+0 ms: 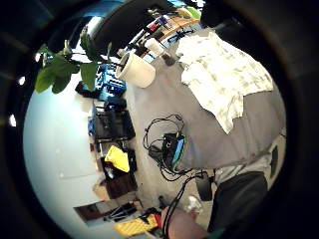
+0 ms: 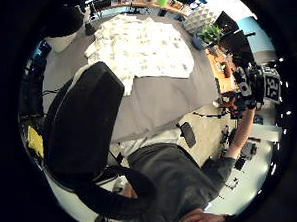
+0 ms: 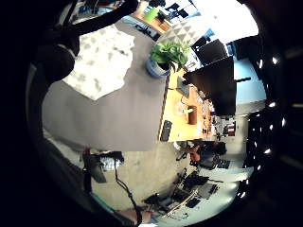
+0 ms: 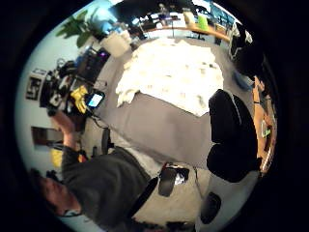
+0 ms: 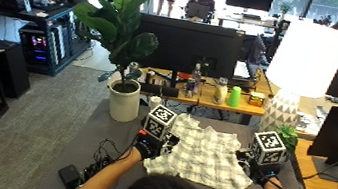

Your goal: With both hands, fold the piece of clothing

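Evidently pre-fold: white checked cotton shirt (image 5: 204, 155) lies spread at frame centre on grey table (image 5: 106, 133); my left hand (image 5: 147, 149) and right hand (image 5: 259, 175) flank it, holding nothing, finger state indiscernible; next, grasp its edges.

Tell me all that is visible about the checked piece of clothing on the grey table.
The piece of clothing is light, whitish fabric with a faint grey check, looking thin and woven. It lies spread out and unfolded, slightly rumpled, on the grey table, its near hem towards the person. The left hand and right hand are raised beside its near corners; whether they touch it cannot be told. A white plant pot stands apart from it.
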